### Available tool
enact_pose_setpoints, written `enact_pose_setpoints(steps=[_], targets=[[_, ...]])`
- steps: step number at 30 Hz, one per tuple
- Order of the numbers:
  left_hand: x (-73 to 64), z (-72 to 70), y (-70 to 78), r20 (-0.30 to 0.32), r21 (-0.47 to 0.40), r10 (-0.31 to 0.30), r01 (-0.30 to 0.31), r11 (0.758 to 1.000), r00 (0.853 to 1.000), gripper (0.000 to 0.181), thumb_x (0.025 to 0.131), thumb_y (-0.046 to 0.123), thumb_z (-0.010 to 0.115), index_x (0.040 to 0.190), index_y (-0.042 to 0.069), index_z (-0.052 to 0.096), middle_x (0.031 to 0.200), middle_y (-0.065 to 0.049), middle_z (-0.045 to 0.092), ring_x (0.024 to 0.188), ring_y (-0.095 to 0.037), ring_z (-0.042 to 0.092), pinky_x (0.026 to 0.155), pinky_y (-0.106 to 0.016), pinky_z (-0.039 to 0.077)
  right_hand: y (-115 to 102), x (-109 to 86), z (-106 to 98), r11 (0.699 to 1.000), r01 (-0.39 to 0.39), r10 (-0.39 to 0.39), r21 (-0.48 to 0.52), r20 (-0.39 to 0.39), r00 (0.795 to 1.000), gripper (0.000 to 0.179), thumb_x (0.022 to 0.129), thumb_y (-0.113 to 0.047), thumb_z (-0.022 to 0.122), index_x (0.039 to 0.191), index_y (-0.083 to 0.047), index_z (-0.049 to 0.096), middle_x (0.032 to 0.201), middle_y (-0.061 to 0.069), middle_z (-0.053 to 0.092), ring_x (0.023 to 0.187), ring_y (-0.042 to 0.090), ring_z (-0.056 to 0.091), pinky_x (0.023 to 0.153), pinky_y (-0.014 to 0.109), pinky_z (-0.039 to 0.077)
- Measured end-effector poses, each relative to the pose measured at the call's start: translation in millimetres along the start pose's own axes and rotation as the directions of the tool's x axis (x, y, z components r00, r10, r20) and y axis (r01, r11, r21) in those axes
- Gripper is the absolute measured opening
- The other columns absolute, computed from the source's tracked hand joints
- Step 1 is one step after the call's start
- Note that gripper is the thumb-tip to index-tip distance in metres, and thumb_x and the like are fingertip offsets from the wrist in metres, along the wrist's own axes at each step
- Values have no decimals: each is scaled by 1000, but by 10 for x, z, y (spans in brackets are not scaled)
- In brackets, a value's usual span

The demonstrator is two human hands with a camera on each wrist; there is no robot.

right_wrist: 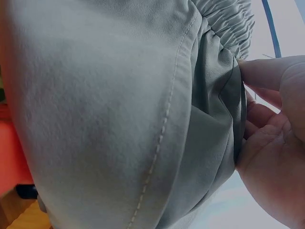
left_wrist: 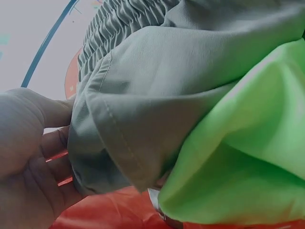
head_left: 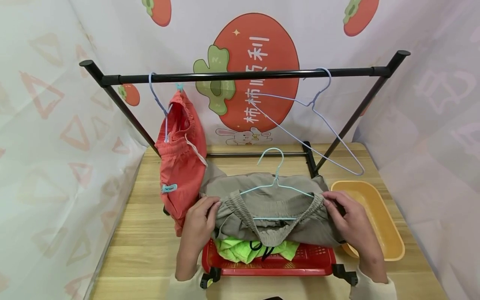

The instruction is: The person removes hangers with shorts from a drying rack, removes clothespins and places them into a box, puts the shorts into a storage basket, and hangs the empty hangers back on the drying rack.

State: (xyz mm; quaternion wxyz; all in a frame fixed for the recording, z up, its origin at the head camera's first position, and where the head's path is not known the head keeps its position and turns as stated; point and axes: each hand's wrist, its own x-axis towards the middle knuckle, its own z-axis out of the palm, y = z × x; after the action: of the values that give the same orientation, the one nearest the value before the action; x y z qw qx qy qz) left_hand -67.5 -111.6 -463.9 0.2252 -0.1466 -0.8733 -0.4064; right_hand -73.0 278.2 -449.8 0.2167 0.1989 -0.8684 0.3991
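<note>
Grey elastic-waist pants lie bunched over a red basket, their waistband spread wide. My left hand pinches the left side of the waistband between thumb and fingers. On the opposite side, my right hand grips the waistband the same way. A light-blue hanger sits inside the waist opening, its hook standing up above the fabric and its lower bar crossing the opening. In both wrist views the gathered elastic shows close to the fingertips. Neon-green cloth pokes out below the pants, inside the basket.
A black rack spans the back. From its left end hang red pants on a purple hanger; a bare purple hanger hangs at the right. Beyond my right hand stands a yellow tray on the wooden table.
</note>
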Motion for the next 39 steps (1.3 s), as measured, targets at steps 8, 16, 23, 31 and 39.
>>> enact_pose_setpoints(steps=[8,16,23,31,39], targets=[[-7,56,57,25,-7,13,-13,1000,1000,7,96,2,71,101,6,74,95,-1,70,82,-14,64,72,-36,57,-65,21,56,999,49,-49,-5,15,999,37,83,20,73,111,-4,73,103,3,68,92,13,59,90,14,40],[-2,135,90,2,-13,50,-50,999,999,7,95,2,72,102,5,74,94,-1,69,79,-14,63,70,-35,56,-88,17,81,998,57,-57,-14,11,998,38,82,20,74,111,-5,73,104,3,69,94,14,60,92,13,40],[-16,189,64,-39,-52,82,-84,995,996,7,96,1,71,99,7,71,92,1,67,79,-12,63,70,-35,56,-86,1,85,999,44,-44,2,14,999,39,83,19,73,112,-6,73,104,3,69,94,13,60,92,13,40],[15,185,39,-73,-107,106,-113,988,992,11,94,-5,71,100,5,72,93,1,68,83,-15,66,73,-35,56,-46,-9,61,1000,26,-26,7,2,1000,39,82,19,74,111,-6,74,103,4,69,95,11,59,92,13,39],[21,135,8,-86,-99,98,-107,989,991,14,91,-8,72,101,2,72,96,-2,69,85,-18,67,74,-37,56,1,-56,-24,1000,-3,2,-23,-26,1000,37,82,21,73,111,-1,73,104,8,69,98,7,57,92,13,39]])
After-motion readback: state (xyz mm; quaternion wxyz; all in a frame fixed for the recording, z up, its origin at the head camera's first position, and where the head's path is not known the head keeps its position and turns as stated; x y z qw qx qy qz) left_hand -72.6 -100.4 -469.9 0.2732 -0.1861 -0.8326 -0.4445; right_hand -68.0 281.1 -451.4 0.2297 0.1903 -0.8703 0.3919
